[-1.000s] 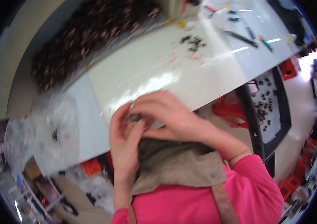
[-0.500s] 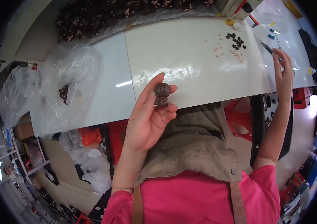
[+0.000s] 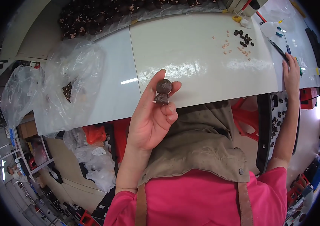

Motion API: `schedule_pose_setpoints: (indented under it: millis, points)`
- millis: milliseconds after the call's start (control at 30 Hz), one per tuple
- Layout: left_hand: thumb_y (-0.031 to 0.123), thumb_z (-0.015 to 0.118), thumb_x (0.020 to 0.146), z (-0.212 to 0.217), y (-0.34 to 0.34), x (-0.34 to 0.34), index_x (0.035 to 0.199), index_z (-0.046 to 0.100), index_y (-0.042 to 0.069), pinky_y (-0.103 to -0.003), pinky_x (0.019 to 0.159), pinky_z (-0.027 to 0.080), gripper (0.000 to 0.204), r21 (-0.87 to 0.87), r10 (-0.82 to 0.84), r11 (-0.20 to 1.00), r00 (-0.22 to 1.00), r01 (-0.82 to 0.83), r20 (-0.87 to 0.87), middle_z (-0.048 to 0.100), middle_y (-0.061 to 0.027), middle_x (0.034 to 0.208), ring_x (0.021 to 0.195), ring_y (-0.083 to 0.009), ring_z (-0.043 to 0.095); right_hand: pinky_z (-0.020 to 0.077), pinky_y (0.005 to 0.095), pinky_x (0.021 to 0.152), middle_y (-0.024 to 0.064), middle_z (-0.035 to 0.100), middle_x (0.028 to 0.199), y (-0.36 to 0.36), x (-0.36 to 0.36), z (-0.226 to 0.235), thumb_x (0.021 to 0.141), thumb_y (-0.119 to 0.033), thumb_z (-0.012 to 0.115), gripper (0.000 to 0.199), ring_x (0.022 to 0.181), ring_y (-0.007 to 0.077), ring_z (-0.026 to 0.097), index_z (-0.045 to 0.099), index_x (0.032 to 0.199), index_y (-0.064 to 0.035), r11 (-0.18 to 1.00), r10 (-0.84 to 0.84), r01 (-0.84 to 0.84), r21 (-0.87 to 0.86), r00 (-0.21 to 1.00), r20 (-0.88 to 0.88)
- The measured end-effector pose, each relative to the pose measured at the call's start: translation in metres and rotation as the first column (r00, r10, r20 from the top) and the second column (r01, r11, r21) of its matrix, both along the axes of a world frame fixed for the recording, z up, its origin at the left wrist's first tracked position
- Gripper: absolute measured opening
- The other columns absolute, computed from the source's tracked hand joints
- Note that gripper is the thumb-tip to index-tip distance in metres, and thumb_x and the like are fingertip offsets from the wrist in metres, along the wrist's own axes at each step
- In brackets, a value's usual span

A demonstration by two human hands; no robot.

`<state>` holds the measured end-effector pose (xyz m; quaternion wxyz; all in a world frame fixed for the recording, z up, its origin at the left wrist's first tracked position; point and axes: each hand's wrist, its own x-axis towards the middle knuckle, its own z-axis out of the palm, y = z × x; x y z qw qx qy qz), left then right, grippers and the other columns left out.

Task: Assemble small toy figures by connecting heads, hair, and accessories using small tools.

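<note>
In my left hand [image 3: 148, 120] is a small dark brown figure [image 3: 164, 87], pinched upright between thumb and fingers. Its top is a smooth round ball, and a smaller, uneven part sits below. My right hand [image 3: 291, 75] is stretched out to the tools at the right end of the table, fingers apart. Its fingertips are beside a slim black pen-like tool [image 3: 277, 48] and a thin tool with a blue handle [image 3: 288, 49]. Whether they touch either one I cannot tell. Several small dark pieces [image 3: 245, 38] and pale pink bits [image 3: 226, 46] lie to the left of these tools.
A pale table [image 3: 175, 41] spans the view. Clear plastic bags [image 3: 80, 60] cover its left end, and many dark pieces with pink bits [image 3: 103, 17] line the back. A white round item [image 3: 269, 29] stands near the tools. A black tray [image 3: 266, 132] of small parts is below my right arm.
My right hand has shifted right, away from the black pen-like tool and toward the blue-handled one. My left hand still holds the figure, now turned slightly. The whole view has shifted a little.
</note>
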<state>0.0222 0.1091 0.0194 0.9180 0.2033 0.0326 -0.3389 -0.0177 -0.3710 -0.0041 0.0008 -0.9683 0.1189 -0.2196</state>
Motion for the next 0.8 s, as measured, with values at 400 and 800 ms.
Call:
schedule_pose_setpoints:
  millis: [400, 800]
  points:
    - [0.025, 0.047, 0.095, 0.001, 0.001, -0.004, 0.140, 0.022, 0.001, -0.027, 0.082, 0.054, 0.057, -0.058, 0.045, 0.997, 0.994, -0.051, -0.096, 0.037, -0.0197, 0.137, 0.098, -0.0150, 0.061, 0.0432, 0.0324, 0.086, 0.0144, 0.058, 0.103, -0.010, -0.004, 0.000, 0.092, -0.016, 0.051, 0.025, 0.097, 0.0263, 0.056, 0.058, 0.111, -0.0015, 0.996, -0.036, 0.038, 0.081, 0.999, -0.019]
    - [0.020, 0.060, 0.089, -0.001, 0.005, -0.007, 0.134, 0.034, 0.002, -0.028, 0.087, 0.048, 0.056, 0.147, 0.091, 0.984, 0.994, -0.100, 0.066, 0.047, -0.0143, 0.128, 0.095, -0.0138, 0.057, 0.0429, 0.0291, 0.080, 0.0115, 0.056, 0.091, 0.008, -0.009, 0.008, 0.091, -0.015, 0.054, 0.020, 0.084, 0.0208, 0.054, 0.052, 0.101, 0.0017, 0.972, 0.019, -0.007, 0.236, 0.999, -0.046]
